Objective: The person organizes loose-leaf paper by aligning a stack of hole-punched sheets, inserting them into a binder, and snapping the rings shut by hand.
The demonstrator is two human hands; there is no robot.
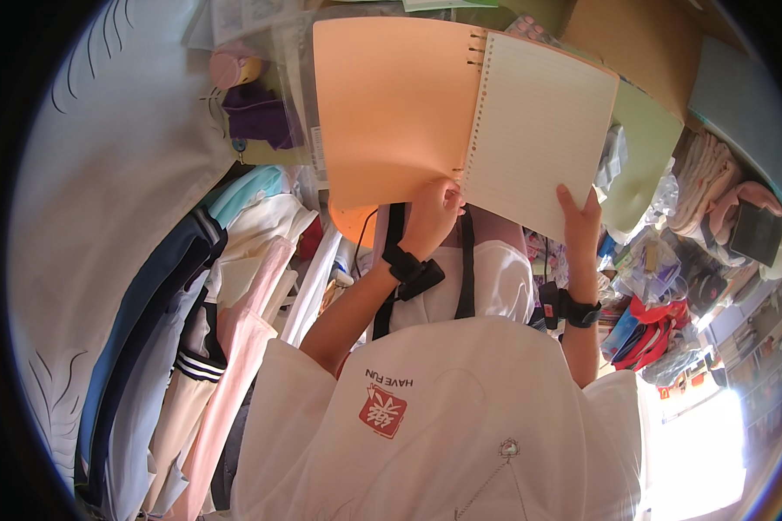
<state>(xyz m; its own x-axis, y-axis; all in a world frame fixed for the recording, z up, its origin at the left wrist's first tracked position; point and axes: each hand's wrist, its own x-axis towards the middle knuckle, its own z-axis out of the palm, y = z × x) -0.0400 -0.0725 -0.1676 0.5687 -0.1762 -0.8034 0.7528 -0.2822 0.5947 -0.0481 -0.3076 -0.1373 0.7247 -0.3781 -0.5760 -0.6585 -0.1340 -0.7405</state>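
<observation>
A loose-leaf binder lies opened in front of me, its orange cover (391,111) on the left. On the right a stack of lined, hole-punched paper (541,124) lies at a slant. Metal rings (476,49) show at the top of the spine, beside the punched edge. My left hand (438,208) is curled at the bottom of the spine, its fingertips pinched at the lower rings and the paper's corner. My right hand (581,215) grips the paper's lower right edge, thumb on top; its other fingers are mostly hidden behind. Both wrists wear black straps.
A green desk surface (645,156) lies under the binder. Left of it are a purple cloth pouch (257,117) and a pink-lidded container (234,68). A blister pack (526,27) sits behind. Clothes (189,312) hang at left; folded towels (707,182) and a red bag (651,332) are at right.
</observation>
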